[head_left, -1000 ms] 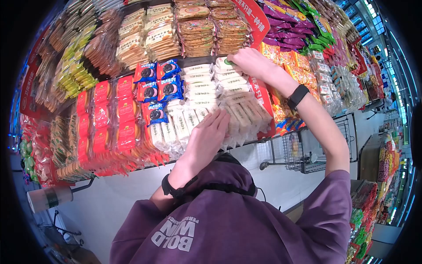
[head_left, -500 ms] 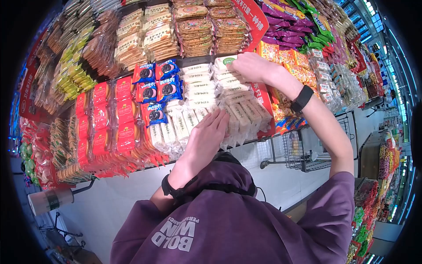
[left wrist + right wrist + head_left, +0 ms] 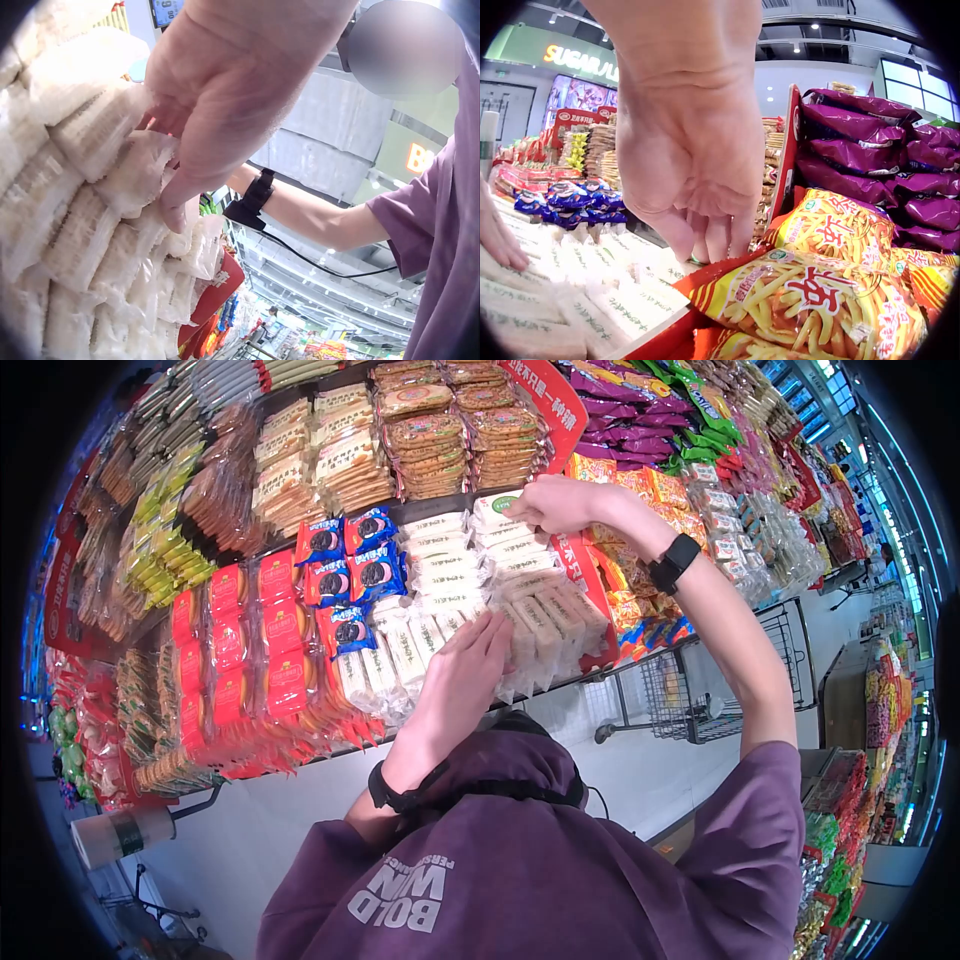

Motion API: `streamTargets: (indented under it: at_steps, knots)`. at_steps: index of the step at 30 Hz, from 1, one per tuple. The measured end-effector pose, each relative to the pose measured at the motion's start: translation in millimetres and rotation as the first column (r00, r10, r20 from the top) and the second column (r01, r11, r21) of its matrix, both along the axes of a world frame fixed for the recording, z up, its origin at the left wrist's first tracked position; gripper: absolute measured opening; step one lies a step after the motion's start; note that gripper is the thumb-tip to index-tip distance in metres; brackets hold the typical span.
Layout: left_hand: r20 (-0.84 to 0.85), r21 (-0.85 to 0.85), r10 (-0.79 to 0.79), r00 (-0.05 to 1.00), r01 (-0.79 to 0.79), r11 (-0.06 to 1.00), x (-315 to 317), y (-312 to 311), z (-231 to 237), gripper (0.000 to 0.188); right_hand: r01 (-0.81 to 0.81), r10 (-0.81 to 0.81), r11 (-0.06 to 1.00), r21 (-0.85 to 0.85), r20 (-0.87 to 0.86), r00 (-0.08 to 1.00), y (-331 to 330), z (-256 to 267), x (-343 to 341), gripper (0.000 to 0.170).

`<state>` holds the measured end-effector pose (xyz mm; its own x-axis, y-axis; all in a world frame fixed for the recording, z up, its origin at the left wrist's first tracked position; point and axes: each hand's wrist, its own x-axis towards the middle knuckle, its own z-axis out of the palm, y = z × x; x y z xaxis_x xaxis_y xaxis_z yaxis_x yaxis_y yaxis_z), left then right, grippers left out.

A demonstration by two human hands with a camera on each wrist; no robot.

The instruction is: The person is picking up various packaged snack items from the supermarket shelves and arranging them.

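Observation:
White-wrapped snack packs with dark lettering (image 3: 446,575) are stacked in two columns, with more standing on edge along the front. My right hand (image 3: 562,503) is at the back of the right column, its fingers bent down on the end of a top pack with a green oval label (image 3: 497,505). In the right wrist view, the palm (image 3: 694,142) hides most of that pack. My left hand (image 3: 462,672) lies on the front packs, fingers extended together. In the left wrist view, its thumb (image 3: 174,206) touches the clear wrapping of the packs (image 3: 139,172).
Blue cookie packs (image 3: 345,578) and red-wrapped packs (image 3: 285,635) sit to the left. A red divider (image 3: 590,580) separates the white packs from orange snack bags (image 3: 810,300). Purple bags (image 3: 855,161) rise behind those. A wire cart (image 3: 690,690) stands at the right below the shelf.
The head view has shifted slightly, moving the shelf left in it. My right hand stays at the same top pack, with more of its green label showing. My left hand keeps its place.

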<state>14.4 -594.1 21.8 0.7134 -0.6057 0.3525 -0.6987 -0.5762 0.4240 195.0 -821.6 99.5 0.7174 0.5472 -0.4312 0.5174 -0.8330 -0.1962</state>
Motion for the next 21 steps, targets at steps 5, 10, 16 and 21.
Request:
streamTargets:
  at_steps: [5,10,16,21]
  knots:
    - [-0.019,-0.039,0.007,1.000,-0.008,0.999,0.4,0.8,-4.5,0.047,0.034,-0.077,0.975,0.221,0.191,0.979,-11.9,33.4,-20.3,0.039]
    - [0.011,-0.025,0.006,1.000,-0.005,1.000,-0.2,0.6,-3.3,0.046,0.083,-0.264,0.842,0.532,0.275,0.925,-26.8,58.0,-96.7,0.030]
    - [0.103,0.065,0.017,0.995,-0.024,0.998,0.2,-1.7,-0.5,0.051,0.361,-0.611,0.306,0.881,-0.109,0.784,-63.7,11.5,-207.8,0.011]
    - [0.006,-0.136,0.030,1.000,-0.029,0.990,-4.8,-4.9,35.1,0.049,0.308,-0.732,-0.181,0.934,-0.337,0.592,-102.9,-52.0,-270.3,0.017]
